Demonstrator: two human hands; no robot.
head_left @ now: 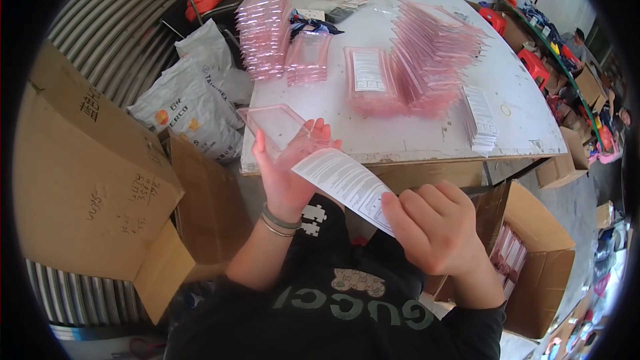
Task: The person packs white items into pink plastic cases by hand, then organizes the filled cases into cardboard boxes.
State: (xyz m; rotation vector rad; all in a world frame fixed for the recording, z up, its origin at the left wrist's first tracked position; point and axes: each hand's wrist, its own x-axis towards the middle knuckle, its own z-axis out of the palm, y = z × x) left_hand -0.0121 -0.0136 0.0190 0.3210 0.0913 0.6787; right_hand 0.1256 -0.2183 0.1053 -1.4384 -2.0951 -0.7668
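Note:
My left hand (288, 180) is palm up, thumb and fingers around a clear plastic pouch (277, 123) with a pinkish tint. Its far end reaches over the near edge of the table. In my right hand (437, 227) a long white printed leaflet (343, 183) is pinched between thumb and curled fingers. The leaflet slants up to the left, slightly bowed, and its free end overlaps the near end of the pouch. Beyond my hands, a pile of pink-tinted pouches (433, 57) stands on the table, with a leaflet (369, 70) showing on the lower front stack.
On the white table (393, 140) stand a tall pouch stack (265, 33), a shorter one (309, 60) and a leaflet stack (479, 117). Cardboard boxes (93, 180) and white sacks (193, 107) are at left. An open carton (540, 280) holding pink packs sits at right.

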